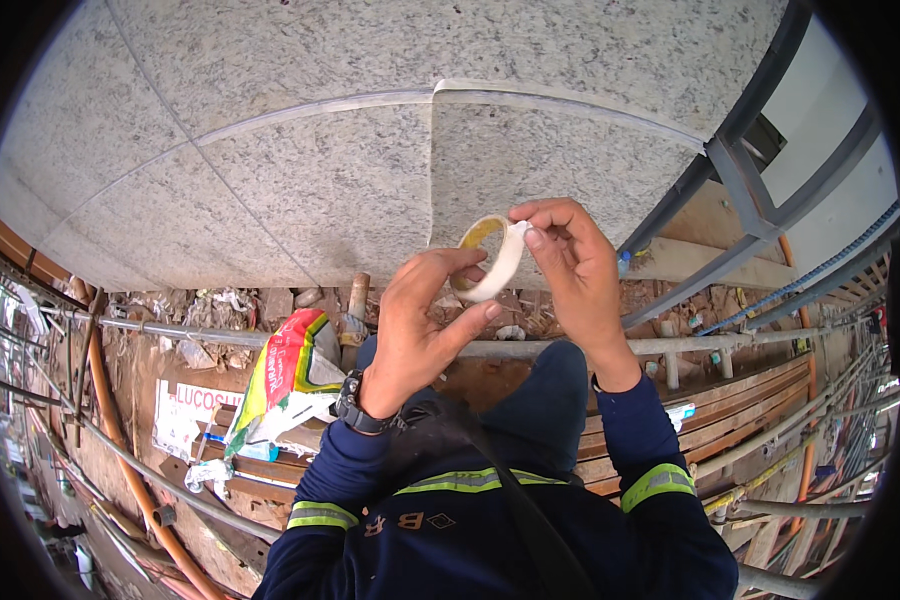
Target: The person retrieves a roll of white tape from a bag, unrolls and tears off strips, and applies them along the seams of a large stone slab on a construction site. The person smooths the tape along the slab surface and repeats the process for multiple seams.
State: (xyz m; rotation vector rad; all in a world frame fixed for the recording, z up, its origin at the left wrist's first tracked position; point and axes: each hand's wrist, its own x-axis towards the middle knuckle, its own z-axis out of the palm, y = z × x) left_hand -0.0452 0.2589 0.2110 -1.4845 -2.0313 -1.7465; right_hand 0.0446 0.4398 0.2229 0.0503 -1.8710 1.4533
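A roll of white masking tape [497, 277] with a yellowish core is held up between my hands, in front of the speckled stone wall panels [350, 190]. My left hand [420, 315] grips the roll from the left, some fingers reaching into its core and the thumb sticking out below it. Thumb and fingers of my right hand [575, 265] pinch the tape's loose end at the roll's upper right. Strips of pale tape [320, 107] run along the joints between the panels.
A scaffold pipe [650, 346] crosses in front of me, with wooden planks [720, 405] to the right. A red, yellow and green plastic sack [288, 370] lies at left. Grey metal framing [745, 185] stands at right. Rubble and scraps [225, 315] line the wall's foot.
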